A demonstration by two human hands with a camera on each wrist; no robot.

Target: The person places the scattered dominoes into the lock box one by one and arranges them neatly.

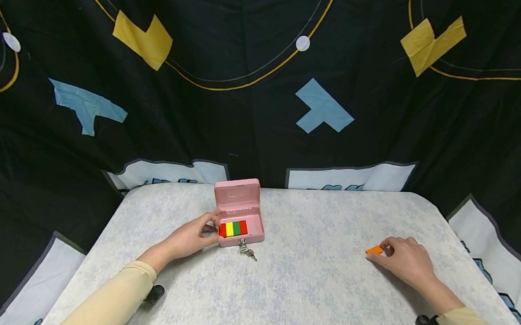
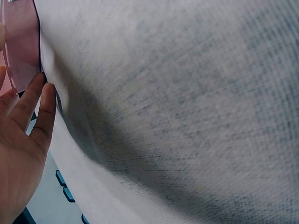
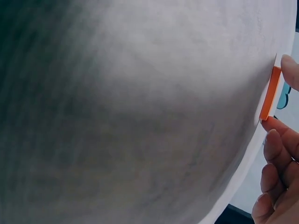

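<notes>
An open pink cash box [image 1: 254, 227] stands left of centre on the table, its lid [image 1: 238, 194] raised at the back. Inside, along the left, lies a row of flat red, yellow and green blocks [image 1: 236, 228]. My left hand [image 1: 191, 236] holds the left end of the box, index fingertip near the back and thumb at the front corner. Its other fingers reach along the box's side in the left wrist view. Far to the right, my right hand [image 1: 406, 258] pinches an orange block [image 3: 270, 93] by its two ends, between thumb and finger, low over the table.
A small padlock [image 1: 242, 246] with keys [image 1: 249, 254] hangs at the box's front. The table [image 1: 305, 288] has a pale mottled cloth. Behind it hangs a black curtain [image 1: 226, 129] with yellow and blue tape shapes.
</notes>
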